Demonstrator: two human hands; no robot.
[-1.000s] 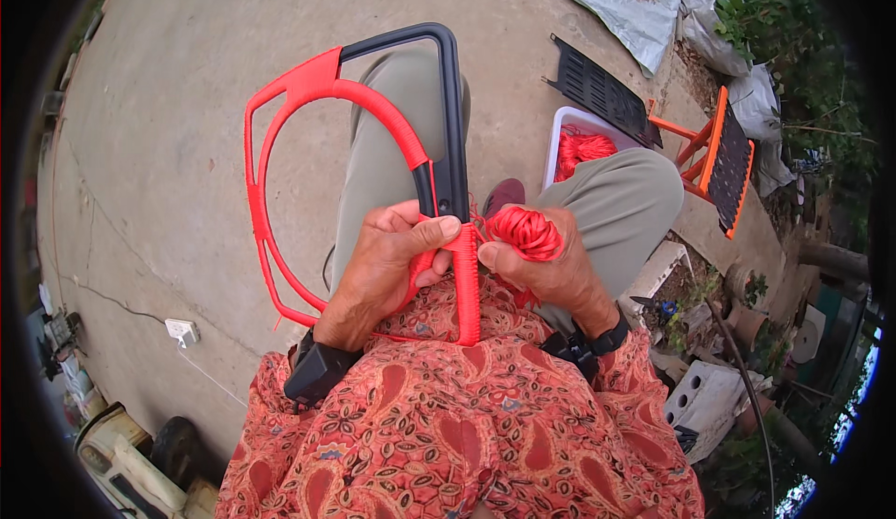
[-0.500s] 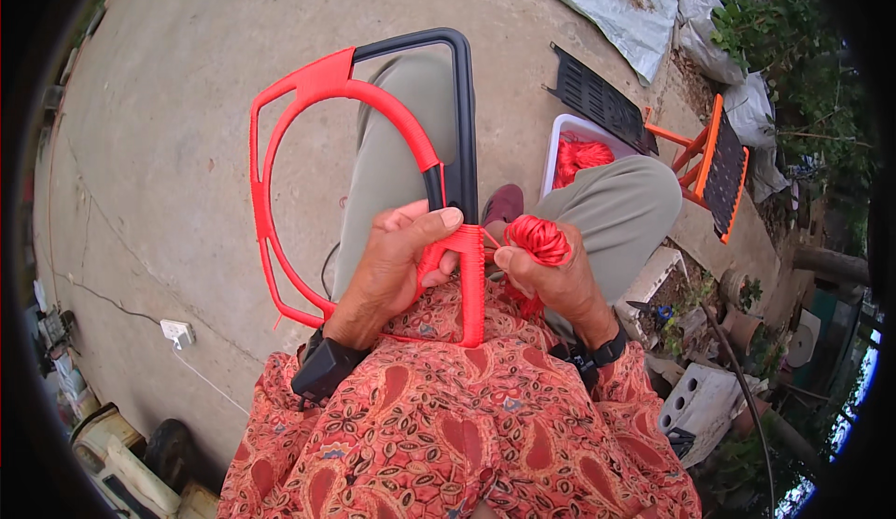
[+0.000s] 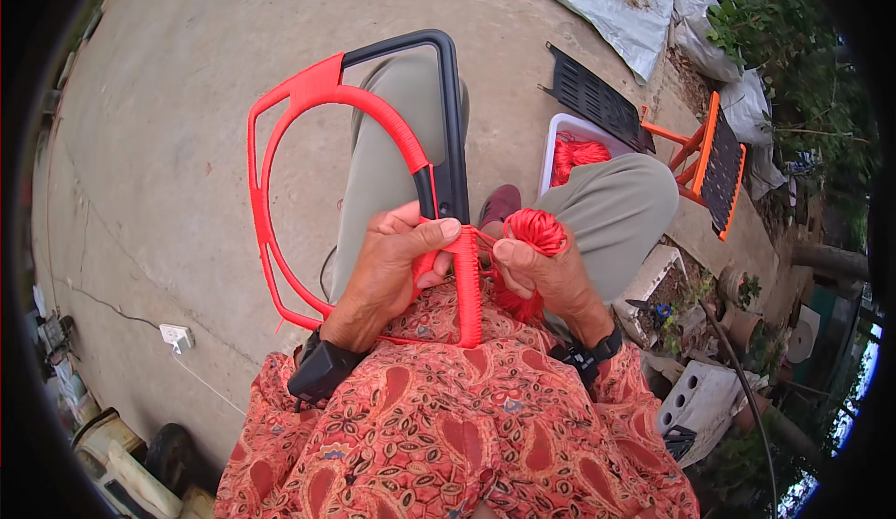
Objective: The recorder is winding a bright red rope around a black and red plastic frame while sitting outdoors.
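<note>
Gripping the black, partly red-wrapped angular frame [image 3: 378, 111] over the left thigh [image 3: 381, 169], the left hand [image 3: 397, 250] sits near the right hand [image 3: 546, 276], which clamps a red cord bundle [image 3: 536, 231]. The right knee [image 3: 635, 197] hides the near edge of the white plastic tub [image 3: 548, 150].

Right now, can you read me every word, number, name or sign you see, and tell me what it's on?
There are none I can read.
Red-and-black frame and bundle of red cord: no writing shows.
Flowery shirt: a pattern, no letters I can make out.
White socket on the ground: any marks are too small.
White sacks: too blurred to tell.
</note>
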